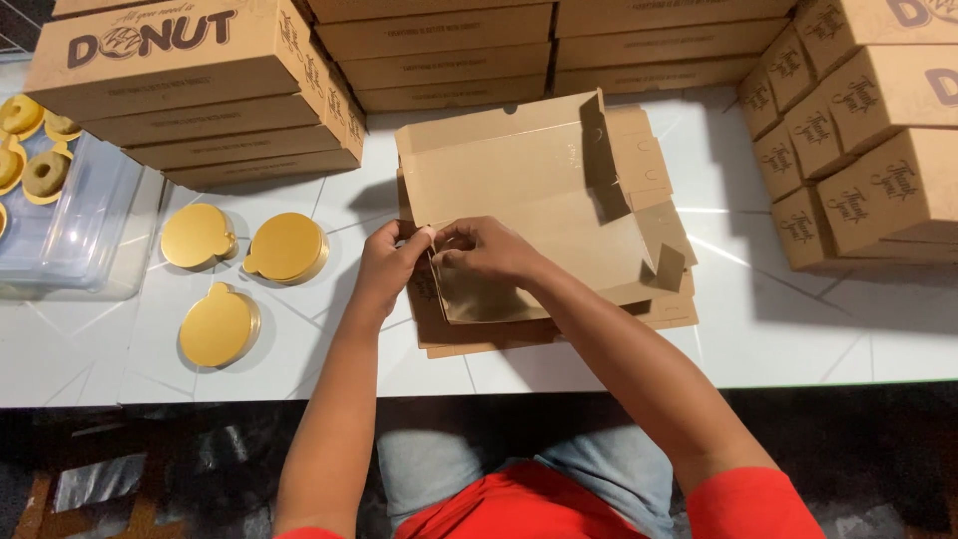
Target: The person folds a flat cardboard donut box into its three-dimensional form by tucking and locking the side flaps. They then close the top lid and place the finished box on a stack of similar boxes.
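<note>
The box (539,190) at frame centre had its near-left corner flap pinched by both the left hand (389,262) and right hand (489,250), and hard pulling could probably have torn it.

Stacked cardboard boxes (190,70) at upper left and box stack (868,130) at upper right cut off by frame edges; clear plastic tray (70,230) cropped at left.

I've got one view only, head-mounted, looking steeply down and slightly forward over the near edge of the white table (818,339), so nothing overlaps with a second camera. It sits close: both forearms run up from the bottom edge, with the left hand (384,265) and right hand (489,250) near frame centre. The far limit is the stacked brown boxes (449,45) along the top.
</note>
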